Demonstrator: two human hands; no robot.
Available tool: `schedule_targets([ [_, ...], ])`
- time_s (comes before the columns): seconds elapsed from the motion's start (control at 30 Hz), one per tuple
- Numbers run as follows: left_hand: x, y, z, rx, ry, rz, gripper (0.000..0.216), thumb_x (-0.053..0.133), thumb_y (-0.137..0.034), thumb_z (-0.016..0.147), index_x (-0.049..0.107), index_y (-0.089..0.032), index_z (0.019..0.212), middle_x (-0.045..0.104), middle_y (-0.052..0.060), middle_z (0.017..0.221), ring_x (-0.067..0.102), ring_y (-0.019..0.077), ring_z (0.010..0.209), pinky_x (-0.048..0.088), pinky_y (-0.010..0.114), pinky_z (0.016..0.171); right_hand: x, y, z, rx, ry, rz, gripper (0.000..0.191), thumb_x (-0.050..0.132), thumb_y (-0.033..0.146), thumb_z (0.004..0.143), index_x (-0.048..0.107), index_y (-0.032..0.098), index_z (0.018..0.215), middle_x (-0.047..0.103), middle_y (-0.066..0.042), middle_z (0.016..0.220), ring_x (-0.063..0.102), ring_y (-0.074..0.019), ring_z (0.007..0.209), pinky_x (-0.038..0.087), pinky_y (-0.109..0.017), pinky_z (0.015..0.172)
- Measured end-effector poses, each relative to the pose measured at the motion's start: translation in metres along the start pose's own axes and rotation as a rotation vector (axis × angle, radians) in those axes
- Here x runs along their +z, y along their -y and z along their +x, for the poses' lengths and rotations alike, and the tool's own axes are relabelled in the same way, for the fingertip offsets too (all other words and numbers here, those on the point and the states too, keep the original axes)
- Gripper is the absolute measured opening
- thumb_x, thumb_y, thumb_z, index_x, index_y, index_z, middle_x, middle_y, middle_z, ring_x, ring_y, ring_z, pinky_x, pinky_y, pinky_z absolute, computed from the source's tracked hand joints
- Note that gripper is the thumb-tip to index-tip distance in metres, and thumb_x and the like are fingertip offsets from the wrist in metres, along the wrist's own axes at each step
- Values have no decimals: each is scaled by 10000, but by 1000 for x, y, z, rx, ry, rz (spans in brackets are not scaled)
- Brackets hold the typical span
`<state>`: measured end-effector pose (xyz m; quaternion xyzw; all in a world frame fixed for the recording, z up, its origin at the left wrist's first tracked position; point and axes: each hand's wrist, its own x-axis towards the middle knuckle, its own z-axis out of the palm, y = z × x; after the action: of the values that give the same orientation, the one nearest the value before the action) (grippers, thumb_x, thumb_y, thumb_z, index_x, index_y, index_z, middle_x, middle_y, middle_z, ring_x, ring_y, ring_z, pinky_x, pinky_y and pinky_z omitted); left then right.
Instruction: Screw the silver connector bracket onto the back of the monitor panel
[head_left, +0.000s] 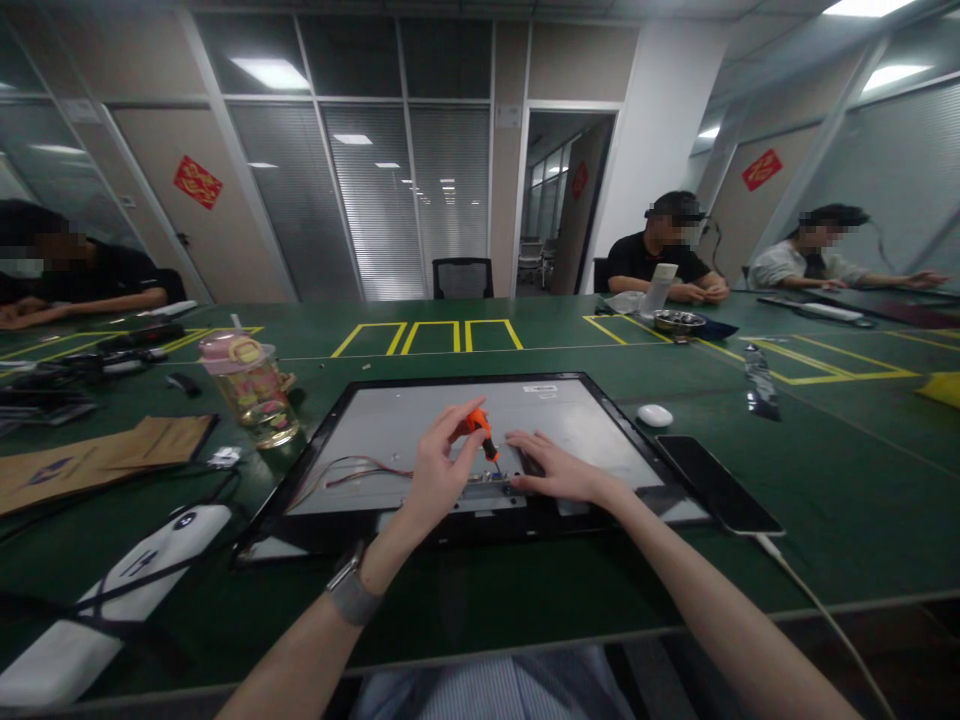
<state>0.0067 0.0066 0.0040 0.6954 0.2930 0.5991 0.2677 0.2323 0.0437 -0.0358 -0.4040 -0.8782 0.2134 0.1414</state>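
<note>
An orange and black screwdriver (484, 434) is pinched between the thumb and fingers of my left hand (439, 465). It points down, its tip at a small circuit board (491, 479) near the front edge of a large flat display panel (592, 420). Beside the board, my right hand (559, 470) rests on the panel with its fingers stretched out. A dark patch shows under those fingers, too hidden to name. Thin coloured wires (352, 464) run left from the board over the grey back of the panel, which has a black frame.
Right of the panel lie a black phone (720, 485) on a white cable and a white earbud case (655, 415). To the left stand a pink-lidded bottle (255, 390), a brown paper bag (112, 460) and a white device with straps (127, 590). Several people sit across the green table (442, 600).
</note>
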Motion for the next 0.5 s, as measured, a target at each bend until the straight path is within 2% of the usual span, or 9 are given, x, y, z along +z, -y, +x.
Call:
schedule_targets([
  [0.1,0,-2,0,-47,61,-77,362,523,-254,954,600,-240,1307,645,79,1155,650,170,993,557,316,867,0,0,0,-2,-4,7,718,542,598,902,403,191,1476,410,-152,1557,310,-330,1474,120,-570,1225],
  [0.23,-1,-2,2,-9,-34,43,287,674,-277,860,709,-232,1142,618,49,991,621,154,900,554,271,791,1,-3,0,-1,-8,6,736,542,605,900,398,177,1482,382,-161,1572,293,-328,1483,124,-551,1229],
  [0.3,-2,0,3,1,-76,78,259,687,-276,851,724,-234,1104,597,30,922,610,139,840,551,261,760,2,-3,0,3,-11,1,740,541,610,897,405,173,1479,385,-165,1569,295,-328,1482,131,-549,1228],
  [0.4,-1,1,1,9,-66,74,291,625,-266,898,690,-230,1179,622,39,959,621,142,873,549,278,811,2,-4,0,4,-15,5,742,545,614,893,406,182,1481,391,-159,1567,302,-332,1478,129,-556,1226],
  [0.5,0,0,-1,-27,18,4,369,527,-263,955,599,-227,1315,656,77,1092,644,167,976,545,321,889,3,-4,0,4,-15,5,752,541,620,894,398,181,1487,386,-158,1570,300,-331,1479,123,-552,1228],
])
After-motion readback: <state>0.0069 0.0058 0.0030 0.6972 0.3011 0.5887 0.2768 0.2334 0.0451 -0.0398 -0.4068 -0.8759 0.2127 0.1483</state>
